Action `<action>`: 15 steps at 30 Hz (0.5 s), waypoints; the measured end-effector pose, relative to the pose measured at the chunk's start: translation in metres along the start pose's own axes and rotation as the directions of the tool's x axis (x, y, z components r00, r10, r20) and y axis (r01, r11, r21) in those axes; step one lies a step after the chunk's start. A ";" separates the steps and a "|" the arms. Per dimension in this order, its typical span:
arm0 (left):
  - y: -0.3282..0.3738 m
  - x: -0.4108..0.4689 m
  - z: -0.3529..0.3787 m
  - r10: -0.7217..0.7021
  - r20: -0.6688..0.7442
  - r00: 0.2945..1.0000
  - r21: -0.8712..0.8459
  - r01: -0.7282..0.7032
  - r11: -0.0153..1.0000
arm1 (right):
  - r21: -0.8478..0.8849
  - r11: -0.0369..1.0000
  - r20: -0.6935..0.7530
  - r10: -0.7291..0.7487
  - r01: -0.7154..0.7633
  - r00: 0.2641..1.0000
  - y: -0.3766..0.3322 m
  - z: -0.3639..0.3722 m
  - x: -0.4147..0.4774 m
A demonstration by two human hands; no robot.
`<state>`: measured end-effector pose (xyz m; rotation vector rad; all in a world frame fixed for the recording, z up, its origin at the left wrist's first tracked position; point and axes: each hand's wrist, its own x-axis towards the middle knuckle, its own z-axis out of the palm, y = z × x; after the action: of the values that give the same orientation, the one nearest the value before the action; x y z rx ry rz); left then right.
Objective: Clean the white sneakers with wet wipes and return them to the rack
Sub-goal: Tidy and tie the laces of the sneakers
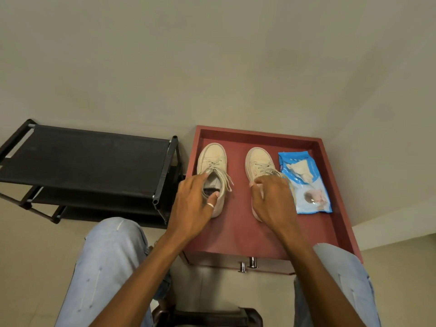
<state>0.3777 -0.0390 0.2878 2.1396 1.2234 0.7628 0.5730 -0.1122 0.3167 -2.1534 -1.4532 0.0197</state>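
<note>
A plain pale wall rises behind a red tray with a raised rim, and we take that tray as our landmark. Both sneakers stand on it, toes toward the wall: the left sneaker near its left edge, the right sneaker near its middle. A blue wipes pack lies at the tray's right side, just beside the right sneaker, with a wipe poking from its opening. The black rack stands just left of the tray.

Our left hand grips the left sneaker's collar, thumb inside the opening and fingers curled round the edge. Our right hand is curled down over the right sneaker's heel end, holding it.

Neither hand holds a wipe, and we cannot tell whether the sneakers are wiped yet. They are not on the rack, so we judge that the return, at least, is left.
</note>
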 end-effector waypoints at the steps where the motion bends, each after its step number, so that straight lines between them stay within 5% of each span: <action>1: 0.003 -0.004 0.002 0.012 0.007 1.000 -0.005 -0.012 1.000 | -0.069 0.997 0.001 0.044 -0.044 0.999 0.007 -0.004 -0.001; 7: 0.017 -0.024 0.012 0.062 0.103 0.993 -0.054 -0.057 0.997 | -0.368 0.930 0.175 0.084 -0.014 0.981 0.025 0.000 -0.027; 15: 0.031 -0.046 0.020 0.062 0.233 0.970 -0.125 -0.034 0.992 | -0.249 0.968 0.245 0.021 0.042 0.969 0.008 -0.007 -0.065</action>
<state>0.3900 -0.0965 0.2863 2.0981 0.9801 0.5661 0.5553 -0.1735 0.3012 -2.4183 -1.6843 0.1068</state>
